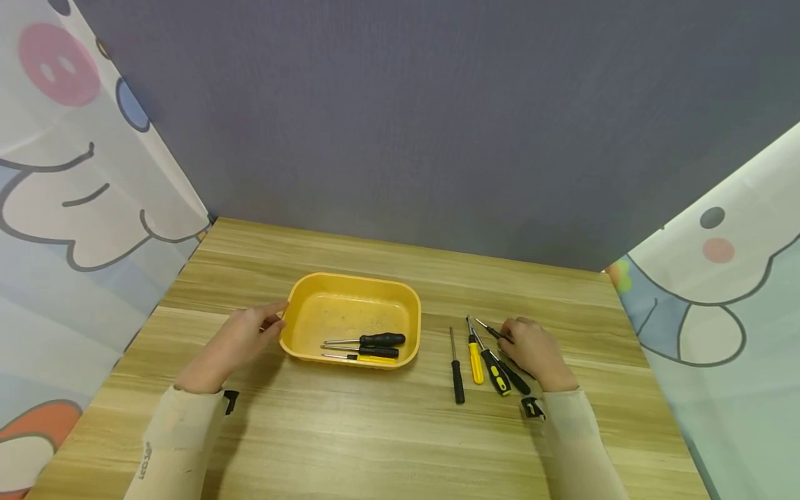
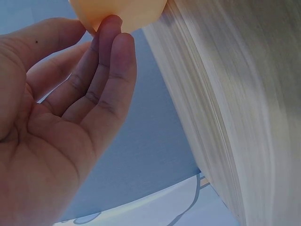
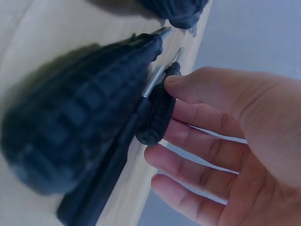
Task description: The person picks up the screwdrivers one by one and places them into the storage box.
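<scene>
My left hand (image 1: pixel 240 337) is at the left end of a yellow tray (image 1: pixel 355 276), its relaxed fingertips touching the outer wall, as the left wrist view shows close up. Between thumb and fingers, my right hand (image 3: pixel 211 122) pinches the black handle of a small screwdriver (image 3: pixel 157 115). In the head view that screwdriver (image 1: pixel 490 330) points up and left, its handle end partly hidden by the hand. Beside it lie a black-and-yellow screwdriver (image 1: pixel 498 378), a yellow-handled screwdriver (image 1: pixel 476 361) and a slim black screwdriver (image 1: pixel 458 380). Another black-handled screwdriver (image 1: pixel 516 380) lies nearest the hand.
Inside the tray, along its near side, are a black screwdriver (image 1: pixel 382 339), a ribbed black screwdriver (image 1: pixel 380 352) and a yellow-and-black screwdriver (image 1: pixel 376 360). A grey panel (image 1: pixel 400 139) rises behind the wooden table (image 1: pixel 350 430). Printed cloths hang at both sides.
</scene>
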Demonstrator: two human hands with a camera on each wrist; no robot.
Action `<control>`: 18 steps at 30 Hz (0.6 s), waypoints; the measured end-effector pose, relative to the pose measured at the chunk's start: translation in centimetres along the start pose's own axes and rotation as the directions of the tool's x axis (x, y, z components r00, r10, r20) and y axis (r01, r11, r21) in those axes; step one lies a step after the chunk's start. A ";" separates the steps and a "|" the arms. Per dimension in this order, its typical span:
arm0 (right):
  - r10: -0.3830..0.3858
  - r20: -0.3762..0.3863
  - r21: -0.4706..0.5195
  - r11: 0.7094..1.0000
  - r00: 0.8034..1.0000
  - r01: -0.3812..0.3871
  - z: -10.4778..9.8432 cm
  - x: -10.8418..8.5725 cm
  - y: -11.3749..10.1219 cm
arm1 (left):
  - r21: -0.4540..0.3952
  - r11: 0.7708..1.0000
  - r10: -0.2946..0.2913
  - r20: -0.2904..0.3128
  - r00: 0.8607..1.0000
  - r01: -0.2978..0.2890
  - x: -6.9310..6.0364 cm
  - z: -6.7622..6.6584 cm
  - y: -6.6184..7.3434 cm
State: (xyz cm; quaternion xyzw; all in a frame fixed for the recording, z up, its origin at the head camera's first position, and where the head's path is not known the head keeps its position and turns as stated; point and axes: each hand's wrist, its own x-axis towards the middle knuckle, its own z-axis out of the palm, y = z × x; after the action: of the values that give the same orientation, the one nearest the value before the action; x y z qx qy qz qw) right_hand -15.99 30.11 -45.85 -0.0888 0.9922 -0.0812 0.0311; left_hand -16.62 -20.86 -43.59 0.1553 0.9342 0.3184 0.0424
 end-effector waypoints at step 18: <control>0.002 0.000 0.030 1.000 1.000 -0.002 0.3 -0.1 0.3 | -0.004 1.000 -0.003 -0.001 1.000 0.003 -0.1 0.1 0.0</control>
State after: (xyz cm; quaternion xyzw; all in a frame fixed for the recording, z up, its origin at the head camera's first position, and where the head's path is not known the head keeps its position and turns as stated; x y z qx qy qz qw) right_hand -15.94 30.37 -46.24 -0.0874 0.9910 -0.0959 0.0324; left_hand -16.56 -20.88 -43.67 0.1539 0.9338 0.3202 0.0428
